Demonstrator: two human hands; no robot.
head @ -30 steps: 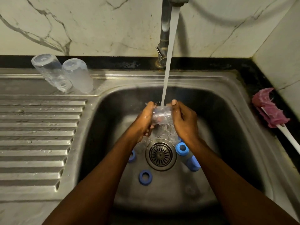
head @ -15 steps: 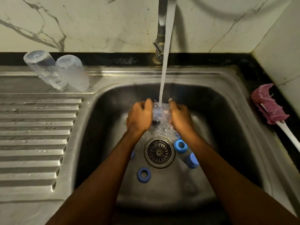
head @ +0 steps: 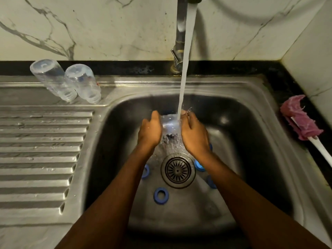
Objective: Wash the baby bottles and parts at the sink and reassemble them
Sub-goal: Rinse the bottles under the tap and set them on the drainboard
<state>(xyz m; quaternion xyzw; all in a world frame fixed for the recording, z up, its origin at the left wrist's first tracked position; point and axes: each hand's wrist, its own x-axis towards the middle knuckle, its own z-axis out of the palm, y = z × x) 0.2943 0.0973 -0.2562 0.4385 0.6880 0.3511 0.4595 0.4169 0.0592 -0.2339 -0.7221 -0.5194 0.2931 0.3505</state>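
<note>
Rinsing step: hold the clear bottle (head: 169, 123) squarely under the water stream (head: 185, 69) and turn it so every face is flushed, letting runoff fall onto the drain (head: 177, 170), clear of the blue rings (head: 156, 196) lying around the drain. Just above the drain, the left hand (head: 150, 131) curls round the bottle's left side. The right hand (head: 195, 134) curls round its right side; both hands grip it.
</note>
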